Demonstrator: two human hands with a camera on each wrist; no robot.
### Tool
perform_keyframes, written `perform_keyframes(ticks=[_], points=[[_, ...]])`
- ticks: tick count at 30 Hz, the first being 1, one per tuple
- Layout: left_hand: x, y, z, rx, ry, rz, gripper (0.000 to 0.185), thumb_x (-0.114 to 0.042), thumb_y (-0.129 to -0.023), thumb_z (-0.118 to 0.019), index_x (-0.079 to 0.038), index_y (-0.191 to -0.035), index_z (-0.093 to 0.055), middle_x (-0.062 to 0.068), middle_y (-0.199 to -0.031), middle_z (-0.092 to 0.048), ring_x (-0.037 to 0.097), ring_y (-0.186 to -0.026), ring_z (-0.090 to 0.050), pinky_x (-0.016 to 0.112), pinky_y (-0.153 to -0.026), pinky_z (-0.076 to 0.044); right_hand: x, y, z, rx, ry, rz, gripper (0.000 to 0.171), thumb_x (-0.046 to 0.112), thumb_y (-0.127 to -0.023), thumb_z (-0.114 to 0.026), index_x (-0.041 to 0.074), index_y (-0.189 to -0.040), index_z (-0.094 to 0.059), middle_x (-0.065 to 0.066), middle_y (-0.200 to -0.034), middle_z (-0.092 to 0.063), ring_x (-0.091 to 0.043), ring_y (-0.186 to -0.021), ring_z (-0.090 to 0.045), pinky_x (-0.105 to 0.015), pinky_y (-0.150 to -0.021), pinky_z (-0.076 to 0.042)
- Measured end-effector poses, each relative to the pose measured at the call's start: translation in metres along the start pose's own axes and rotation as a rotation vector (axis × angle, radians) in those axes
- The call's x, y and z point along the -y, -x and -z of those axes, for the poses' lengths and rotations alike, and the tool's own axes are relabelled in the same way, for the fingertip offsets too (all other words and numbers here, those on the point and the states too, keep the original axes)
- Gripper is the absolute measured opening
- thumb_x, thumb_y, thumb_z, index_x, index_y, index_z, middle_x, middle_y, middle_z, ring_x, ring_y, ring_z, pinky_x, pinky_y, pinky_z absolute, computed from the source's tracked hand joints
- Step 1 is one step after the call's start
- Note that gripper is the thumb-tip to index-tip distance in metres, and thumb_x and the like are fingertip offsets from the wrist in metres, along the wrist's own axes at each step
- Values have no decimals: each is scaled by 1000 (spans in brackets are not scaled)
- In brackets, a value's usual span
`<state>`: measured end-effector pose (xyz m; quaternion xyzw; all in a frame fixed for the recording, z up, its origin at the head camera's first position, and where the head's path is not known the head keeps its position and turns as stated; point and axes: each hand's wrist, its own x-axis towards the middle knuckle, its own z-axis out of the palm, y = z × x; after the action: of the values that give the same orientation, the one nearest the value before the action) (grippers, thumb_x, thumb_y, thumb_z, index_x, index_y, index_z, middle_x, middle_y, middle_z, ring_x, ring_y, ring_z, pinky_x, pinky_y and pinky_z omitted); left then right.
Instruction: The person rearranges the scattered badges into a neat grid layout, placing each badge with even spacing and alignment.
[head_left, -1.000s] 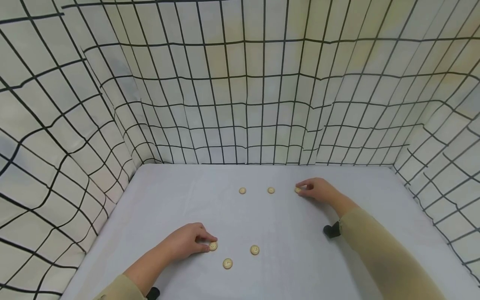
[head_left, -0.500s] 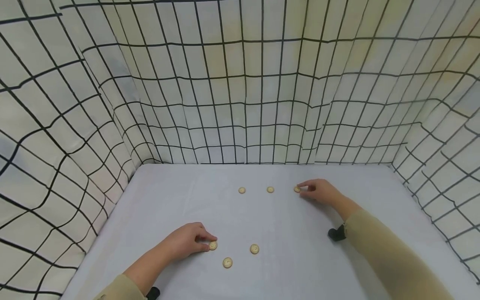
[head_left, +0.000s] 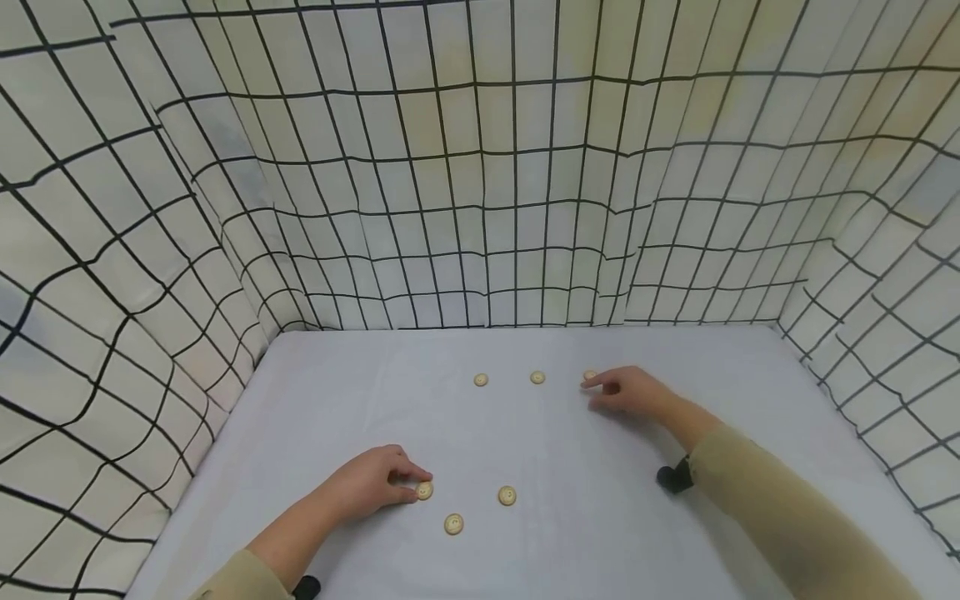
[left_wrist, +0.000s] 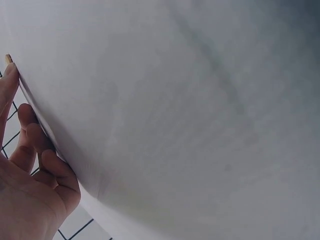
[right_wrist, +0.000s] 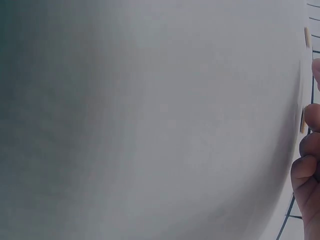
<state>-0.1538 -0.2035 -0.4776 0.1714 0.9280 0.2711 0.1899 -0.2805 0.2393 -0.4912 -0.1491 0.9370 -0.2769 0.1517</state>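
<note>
My left hand (head_left: 378, 482) pinches a cream, wood-like button (head_left: 424, 490) by its edge between thumb and index finger, flat on the white table. In the left wrist view that button (left_wrist: 9, 59) is a thin sliver at the fingertips. A second button (head_left: 453, 524) lies just to its lower right, and a third (head_left: 507, 496) farther right. At the back, a button (head_left: 481, 380) and another (head_left: 537, 377) lie in a row with a button (head_left: 590, 374) partly hidden behind my right index finger. My right hand (head_left: 632, 392) hovers there, thumb and index finger parted, holding nothing.
The table (head_left: 360, 392) carries a white cloth. Pale walls with a black grid (head_left: 517, 183) close it in at the back and both sides. A dark wrist device (head_left: 675, 477) sits under the right sleeve.
My right hand has let go of the back-right button and drawn slightly toward me, its thumb now off the button. The left hand keeps its pinch. The head view has shifted slightly.
</note>
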Motion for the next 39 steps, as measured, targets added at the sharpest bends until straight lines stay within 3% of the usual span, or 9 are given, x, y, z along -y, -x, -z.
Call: perform_keyframes(ticks=[5, 12, 32, 39], points=[[1, 0, -1, -11, -6, 13, 26, -24, -81, -82, -33, -106, -78, -17, -88, -58, 6, -80, -51, 28, -73, -43, 15, 0, -4, 28, 11, 35, 35, 32, -86, -78, 25, -120, -73, 0, -82, -56, -17, -78, -49, -33, -68, -42], [0, 0, -2, -13, -8, 23, 26, -25, -82, -82, -34, -105, -77, -17, -88, -58, 7, -81, -51, 29, -74, -43, 36, -1, -15, 95, 27, 106, 32, 32, -84, -80, 29, -116, -75, 6, -81, -60, -15, -78, -52, -32, -70, -45], [-1, 1, -2, -12, 23, 20, 27, -25, -82, -81, -32, -107, -77, -16, -90, -58, 8, -84, -52, 30, -78, -44, 106, 19, -66, 342, 132, 474, 32, 31, -85, -80, 28, -116, -76, 16, -70, -55, -1, -66, -48, -20, -64, -41], [-1, 1, -3, -22, 8, 19, 28, -24, -82, -81, -32, -109, -77, -15, -89, -57, 8, -82, -51, 28, -76, -43, 121, 27, -73, 369, 164, 537, 32, 33, -84, -81, 28, -115, -76, 16, -67, -53, 1, -63, -45, -18, -63, -39]])
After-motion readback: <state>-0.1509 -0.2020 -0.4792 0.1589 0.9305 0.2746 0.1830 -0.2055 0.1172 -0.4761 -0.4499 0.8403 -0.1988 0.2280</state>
